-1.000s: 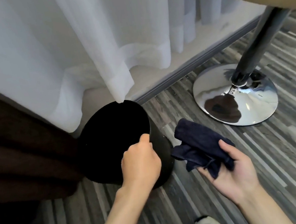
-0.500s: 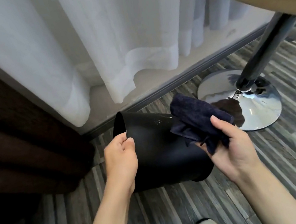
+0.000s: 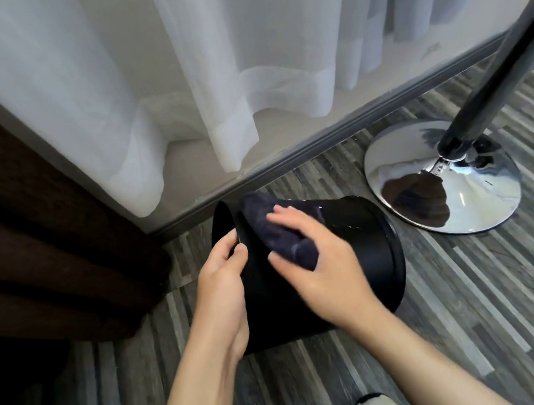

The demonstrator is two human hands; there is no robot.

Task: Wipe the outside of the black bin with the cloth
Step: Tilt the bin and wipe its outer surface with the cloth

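Honestly, with my left hand point(image 3: 223, 288) gripping the tipped black bin point(image 3: 362, 243) by its rim and my right hand point(image 3: 320, 263) clutching the cloth point(image 3: 273, 229), hard wiping might roll it.

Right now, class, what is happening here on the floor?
A person is cleaning a black bin that lies tipped on its side on the striped floor, its open end towards the dark curtain. The left hand grips the rim to steady it. The right hand presses a dark cloth against the bin's outer wall near the rim. A chrome table base stands just beyond the bin.
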